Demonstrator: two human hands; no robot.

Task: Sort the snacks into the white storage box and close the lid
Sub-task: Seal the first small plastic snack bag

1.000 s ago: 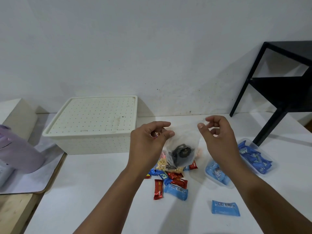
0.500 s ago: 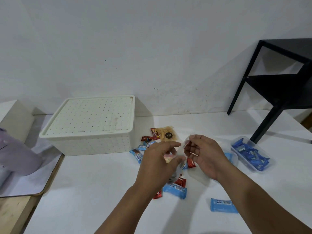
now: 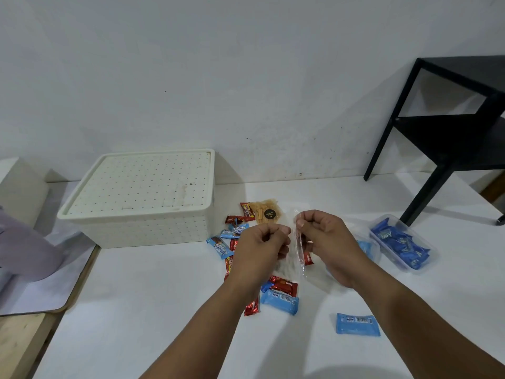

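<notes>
1. Blue wrapper first: a lone blue snack packet [image 3: 358, 324] lies flat on the white table [image 3: 153, 310] at about 5 o'clock from the hands, well apart from the rest; its barcode faces up, the print too small to read.
2. Just below the hands lie another blue bar [image 3: 279, 301] and a red-brown wrapper [image 3: 284, 285], touching each other.
3. The left hand [image 3: 262, 248] has its fingers curled, its tips pinching one side of a clear plastic bag [image 3: 299, 250]. The right hand [image 3: 325, 242] pinches the other side between thumb and forefinger; the bag hangs between them.
4. At 9 to 11 o'clock from the hands, mixed snacks [image 3: 232, 236] in blue and red wrappers are scattered against the box's corner, with a clear pouch of pale crisps [image 3: 266, 212] bearing a round black sticker; its lettering is unreadable.
5. At 3 o'clock, a clear tub [image 3: 430, 250] holds blue packets with white lettering I cannot make out.
6. At 10 o'clock stands the white storage box [image 3: 142, 228], its perforated lid [image 3: 142, 181] on.
7. Farthest, at 2 o'clock, a black stand [image 3: 448, 138] rests against the wall.
</notes>
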